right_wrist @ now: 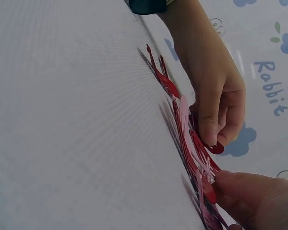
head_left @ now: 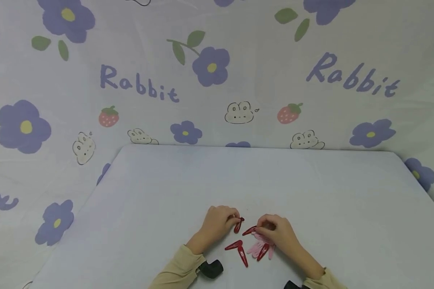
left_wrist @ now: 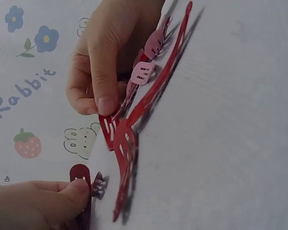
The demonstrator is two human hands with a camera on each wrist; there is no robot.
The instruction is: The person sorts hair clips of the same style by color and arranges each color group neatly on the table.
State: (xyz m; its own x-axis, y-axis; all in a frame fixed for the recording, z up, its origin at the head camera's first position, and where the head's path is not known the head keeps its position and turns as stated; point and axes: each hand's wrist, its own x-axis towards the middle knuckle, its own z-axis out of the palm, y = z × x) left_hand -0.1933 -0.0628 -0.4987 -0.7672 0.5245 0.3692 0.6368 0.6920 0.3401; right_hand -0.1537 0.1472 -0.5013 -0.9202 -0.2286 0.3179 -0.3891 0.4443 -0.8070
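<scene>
Left hand (head_left: 220, 220) is pinching a red teardrop hair clip (head_left: 237, 227). Right hand (head_left: 279, 233), slotted pink clips (left_wrist: 142, 66) lying beside it, is gripping a second red clip (head_left: 249, 231).

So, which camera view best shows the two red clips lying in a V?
The left wrist view: the two red clips appear large, close up and unobstructed. The head view shows both whole from above, but much smaller. The right wrist view seems to show them only edge-on, further off.

Passage across far table (head_left: 253, 176); red clips (head_left: 242, 256), pink clips (head_left: 255, 249) crowd near side, apparently overlapping.
</scene>
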